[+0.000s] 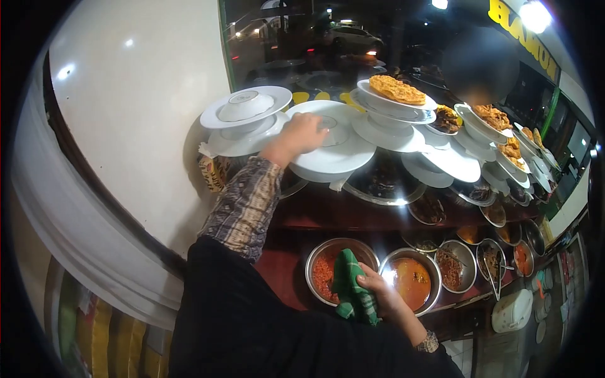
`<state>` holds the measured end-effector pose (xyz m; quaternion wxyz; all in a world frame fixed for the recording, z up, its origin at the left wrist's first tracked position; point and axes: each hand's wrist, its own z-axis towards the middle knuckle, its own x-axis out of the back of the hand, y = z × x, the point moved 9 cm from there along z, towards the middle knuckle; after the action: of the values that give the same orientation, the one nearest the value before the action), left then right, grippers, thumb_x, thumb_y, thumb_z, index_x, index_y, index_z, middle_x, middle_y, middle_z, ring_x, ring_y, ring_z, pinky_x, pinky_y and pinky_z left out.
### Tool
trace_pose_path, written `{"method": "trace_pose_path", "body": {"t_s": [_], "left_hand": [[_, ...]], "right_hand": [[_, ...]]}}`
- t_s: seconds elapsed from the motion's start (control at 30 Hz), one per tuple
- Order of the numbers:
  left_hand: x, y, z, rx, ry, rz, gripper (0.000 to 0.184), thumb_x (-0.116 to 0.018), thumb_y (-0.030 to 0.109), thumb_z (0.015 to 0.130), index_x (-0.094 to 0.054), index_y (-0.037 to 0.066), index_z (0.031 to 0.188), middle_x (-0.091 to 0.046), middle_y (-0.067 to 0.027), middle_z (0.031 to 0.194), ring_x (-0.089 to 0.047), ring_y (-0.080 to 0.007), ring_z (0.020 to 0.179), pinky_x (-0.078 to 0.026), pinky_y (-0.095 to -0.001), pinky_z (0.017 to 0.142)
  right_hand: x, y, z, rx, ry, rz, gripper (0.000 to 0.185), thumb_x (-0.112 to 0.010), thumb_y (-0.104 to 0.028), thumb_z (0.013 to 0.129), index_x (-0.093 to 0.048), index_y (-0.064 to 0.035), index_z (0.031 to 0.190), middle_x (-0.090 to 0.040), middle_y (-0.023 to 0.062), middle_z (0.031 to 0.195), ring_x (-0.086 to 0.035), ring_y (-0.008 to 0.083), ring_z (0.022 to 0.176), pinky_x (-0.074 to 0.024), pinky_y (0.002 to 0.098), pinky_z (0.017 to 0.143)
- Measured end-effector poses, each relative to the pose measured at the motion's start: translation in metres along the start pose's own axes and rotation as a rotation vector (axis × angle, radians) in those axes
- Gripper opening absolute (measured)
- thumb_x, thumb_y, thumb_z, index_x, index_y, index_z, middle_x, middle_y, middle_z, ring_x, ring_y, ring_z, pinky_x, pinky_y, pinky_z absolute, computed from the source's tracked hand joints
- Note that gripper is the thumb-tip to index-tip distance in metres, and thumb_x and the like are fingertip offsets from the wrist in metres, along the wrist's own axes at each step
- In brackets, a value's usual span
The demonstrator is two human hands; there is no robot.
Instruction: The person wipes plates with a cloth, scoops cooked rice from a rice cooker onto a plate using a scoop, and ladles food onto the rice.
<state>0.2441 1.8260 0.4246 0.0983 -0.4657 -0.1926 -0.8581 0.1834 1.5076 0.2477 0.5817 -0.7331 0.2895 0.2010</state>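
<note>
My left hand reaches over the left side of a white upturned plate, fingers bent and thumb apart, touching its underside or just above it. This plate sits on another white dish. In my right hand is a bunched green checked cloth, held low in front of my body. Behind the cloth is a steel bowl of red food. Left of my left hand stands a stack of plates with an upturned white bowl on top.
To the right, stacked plates hold a fried omelette-like food and other fried pieces. Bowls of orange curry and shredded food line the lower shelf. A dark window stands behind, and a white wall at left.
</note>
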Motion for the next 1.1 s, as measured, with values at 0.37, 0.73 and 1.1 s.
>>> {"method": "trace_pose_path", "body": {"t_s": [0.37, 0.73, 1.1], "left_hand": [[-0.026, 0.016, -0.014, 0.025, -0.148, 0.158, 0.051, -0.056, 0.039, 0.088, -0.059, -0.002, 0.118, -0.055, -0.0170, 0.121, -0.049, -0.0323, 0.117, -0.036, -0.0477, 0.100], [0.022, 0.082, -0.082, -0.331, 0.114, 0.260, 0.045, -0.071, 0.033, 0.072, -0.062, 0.004, 0.106, -0.059, -0.0106, 0.105, -0.054, -0.0276, 0.105, -0.034, -0.0526, 0.102], [0.081, 0.094, -0.155, -0.522, 0.412, 0.193, 0.026, -0.057, 0.002, 0.072, -0.061, 0.005, 0.098, -0.059, -0.0084, 0.095, -0.056, -0.0266, 0.095, -0.036, -0.0482, 0.103]], "right_hand": [[0.016, -0.014, -0.022, 0.095, 0.155, 0.085, 0.052, -0.061, -0.028, 0.084, -0.040, -0.0063, 0.126, -0.055, 0.0121, 0.114, -0.059, 0.0237, 0.104, -0.0502, 0.0383, 0.091], [0.006, -0.018, -0.013, 0.082, 0.091, 0.037, 0.051, -0.062, -0.027, 0.083, -0.041, -0.0049, 0.124, -0.055, 0.0114, 0.110, -0.060, 0.0229, 0.101, -0.0510, 0.0377, 0.090], [-0.016, -0.089, -0.004, 0.284, -0.056, -0.025, 0.061, -0.065, -0.027, 0.076, -0.040, -0.0021, 0.126, -0.056, 0.0150, 0.111, -0.061, 0.0237, 0.096, -0.0524, 0.0373, 0.085]]}}
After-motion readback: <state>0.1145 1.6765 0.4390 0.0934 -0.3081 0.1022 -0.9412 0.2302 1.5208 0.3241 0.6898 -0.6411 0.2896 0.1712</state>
